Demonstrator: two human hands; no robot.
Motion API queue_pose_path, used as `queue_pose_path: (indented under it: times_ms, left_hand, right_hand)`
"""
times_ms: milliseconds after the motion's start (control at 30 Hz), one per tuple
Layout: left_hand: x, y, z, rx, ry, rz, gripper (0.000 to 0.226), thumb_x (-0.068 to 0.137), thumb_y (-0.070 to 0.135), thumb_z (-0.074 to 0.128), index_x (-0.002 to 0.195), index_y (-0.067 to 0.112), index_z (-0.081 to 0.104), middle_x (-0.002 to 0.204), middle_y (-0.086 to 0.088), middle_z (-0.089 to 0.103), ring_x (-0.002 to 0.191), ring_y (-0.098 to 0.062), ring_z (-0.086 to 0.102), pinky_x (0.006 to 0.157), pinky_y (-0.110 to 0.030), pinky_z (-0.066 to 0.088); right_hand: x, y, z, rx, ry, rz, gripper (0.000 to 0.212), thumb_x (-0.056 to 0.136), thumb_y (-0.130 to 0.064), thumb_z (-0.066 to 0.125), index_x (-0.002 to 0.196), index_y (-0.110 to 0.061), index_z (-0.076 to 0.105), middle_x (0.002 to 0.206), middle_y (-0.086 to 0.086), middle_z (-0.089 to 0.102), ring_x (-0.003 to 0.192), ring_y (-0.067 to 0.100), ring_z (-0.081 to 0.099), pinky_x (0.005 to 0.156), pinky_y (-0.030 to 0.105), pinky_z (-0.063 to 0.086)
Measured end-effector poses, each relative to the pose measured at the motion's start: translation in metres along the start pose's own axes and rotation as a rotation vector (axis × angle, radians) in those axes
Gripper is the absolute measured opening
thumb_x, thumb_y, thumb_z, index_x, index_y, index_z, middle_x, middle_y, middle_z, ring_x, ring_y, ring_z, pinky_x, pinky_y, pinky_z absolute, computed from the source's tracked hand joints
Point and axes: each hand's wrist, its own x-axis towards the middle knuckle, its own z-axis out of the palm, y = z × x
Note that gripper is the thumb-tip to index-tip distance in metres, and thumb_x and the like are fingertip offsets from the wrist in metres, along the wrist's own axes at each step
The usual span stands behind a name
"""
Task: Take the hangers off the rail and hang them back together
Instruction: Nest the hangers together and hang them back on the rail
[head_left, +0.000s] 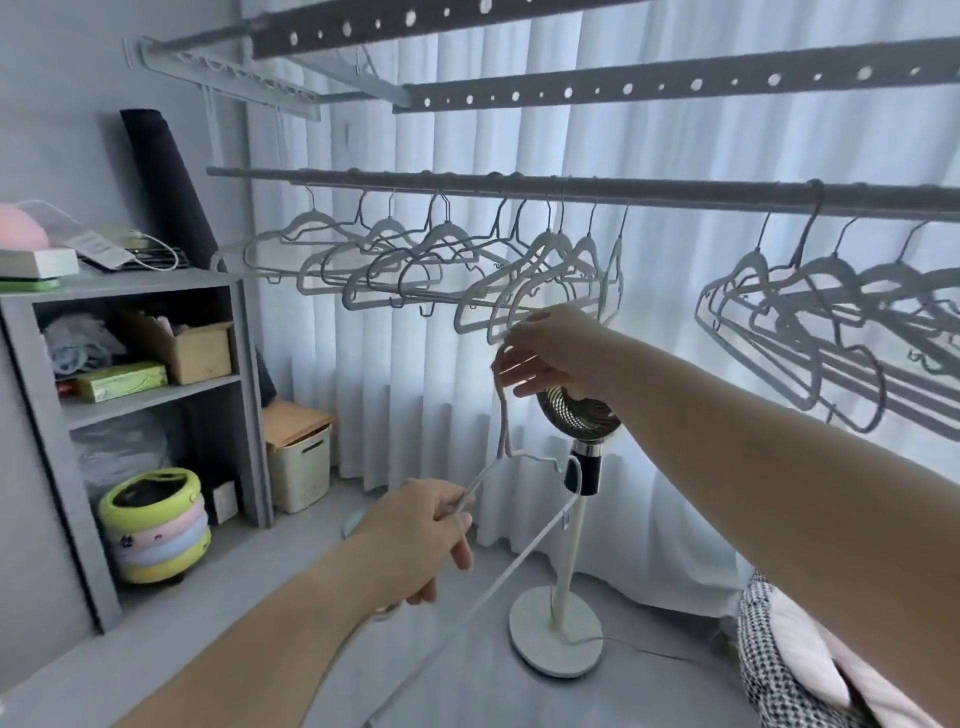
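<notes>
A long rail (675, 191) runs across the window at head height. Several white hangers (415, 254) hang from it on the left and centre, and another group of hangers (810, 291) hangs at the right. My left hand (415, 535) is low and closed around the shoulder of one white hanger (519, 551) that is off the rail and hangs tilted. My right hand (545, 353) is raised just under the central hangers and pinches the upper part of the same hanger; its fingers also touch the lowest edge of a hanger on the rail.
Two perforated drying bars (623, 88) run overhead. A standing fan (571, 519) is right behind my hands, its base on the floor. A grey shelf unit (156, 395) with boxes stands at the left, a lidded bin (298, 462) beside it. White curtains (675, 364) hang behind. Patterned bedding (810, 670) lies bottom right.
</notes>
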Motion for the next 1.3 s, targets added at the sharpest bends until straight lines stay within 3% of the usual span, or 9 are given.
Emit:
queue_pose_path:
  times_ms: [100,200,267,367,467,600,800,1133,1300]
  left_hand:
    - [0.008,0.012,0.005,-0.007,-0.008,0.014,0.022,0.095,0.013,0.041,0.083,0.027,0.051,0.061,0.005,0.064,0.022,-0.006,0.038,0.030,-0.016,0.031]
    - [0.021,0.025,0.012,-0.022,-0.022,0.048,0.022,0.095,0.015,0.041,0.082,0.030,0.050,0.055,0.007,0.065,0.021,-0.005,0.037,0.028,-0.014,0.030]
    - [0.032,0.034,0.019,-0.045,-0.039,0.063,0.017,0.095,0.016,0.042,0.091,0.028,0.053,0.049,0.010,0.066,0.021,-0.005,0.037,0.029,-0.014,0.029]
    - [0.051,0.051,0.034,-0.105,-0.090,0.087,0.017,0.095,0.014,0.041,0.104,0.018,0.056,0.047,0.009,0.065,0.020,-0.005,0.037,0.027,-0.013,0.027]
    - [0.077,0.071,0.048,-0.165,-0.131,0.105,0.017,0.095,0.011,0.040,0.089,0.016,0.056,0.046,0.006,0.065,0.019,-0.005,0.037,0.027,-0.012,0.028]
    - [0.110,0.100,0.070,-0.299,-0.170,0.117,0.022,0.095,0.008,0.041,0.080,0.018,0.054,0.040,0.004,0.063,0.018,-0.006,0.039,0.026,-0.011,0.028]
    - [0.160,0.145,0.093,-0.434,-0.148,0.155,0.018,0.094,0.007,0.042,0.083,0.013,0.055,0.037,0.002,0.060,0.018,-0.008,0.041,0.025,-0.009,0.030]
    - [0.223,0.202,0.097,-0.556,-0.080,0.227,0.020,0.094,0.006,0.042,0.077,0.009,0.053,0.034,0.000,0.058,0.020,-0.008,0.045,0.025,-0.013,0.037]
    - [0.237,0.216,0.087,-0.539,-0.044,0.261,0.019,0.094,0.007,0.042,0.080,0.008,0.054,0.037,0.000,0.061,0.022,-0.007,0.046,0.026,-0.013,0.037]
  right_hand:
    - [0.002,0.002,-0.027,-0.169,0.009,0.005,0.019,0.094,-0.011,0.044,0.076,-0.010,0.051,0.068,0.005,0.058,0.049,0.013,0.060,0.047,0.023,0.054]
    - [0.006,0.001,-0.059,-0.275,0.092,-0.011,0.008,0.094,-0.013,0.047,0.100,-0.008,0.049,0.072,0.005,0.058,0.061,0.017,0.057,0.067,0.032,0.053]
    - [0.010,0.001,-0.084,-0.338,0.183,-0.035,0.023,0.093,-0.012,0.050,0.115,-0.006,0.050,0.080,0.008,0.062,0.064,0.018,0.057,0.065,0.029,0.051]
    - [0.013,0.005,-0.124,-0.443,0.311,-0.069,0.026,0.091,-0.007,0.049,0.114,0.002,0.057,0.106,0.021,0.067,0.078,0.022,0.057,0.059,0.023,0.047]
    - [0.018,0.011,-0.165,-0.527,0.457,-0.117,0.025,0.088,-0.005,0.049,0.108,0.001,0.062,0.108,0.021,0.068,0.081,0.021,0.056,0.059,0.023,0.045]
    - [0.030,0.013,-0.215,-0.785,0.627,-0.147,0.028,0.087,-0.010,0.050,0.109,-0.007,0.066,0.116,0.010,0.067,0.107,0.025,0.059,0.093,0.032,0.044]
    - [0.062,0.011,-0.272,-1.044,0.734,-0.146,0.037,0.089,-0.014,0.049,0.125,-0.011,0.054,0.134,0.013,0.050,0.126,0.030,0.043,0.110,0.038,0.030]
    - [0.107,0.005,-0.320,-1.211,0.720,-0.181,0.056,0.090,-0.021,0.045,0.143,-0.014,0.027,0.148,0.008,0.033,0.138,0.027,0.026,0.114,0.036,0.017]
    - [0.114,-0.001,-0.318,-1.249,0.649,-0.121,0.048,0.093,-0.027,0.040,0.140,-0.020,0.032,0.137,0.008,0.047,0.128,0.028,0.036,0.103,0.035,0.028]
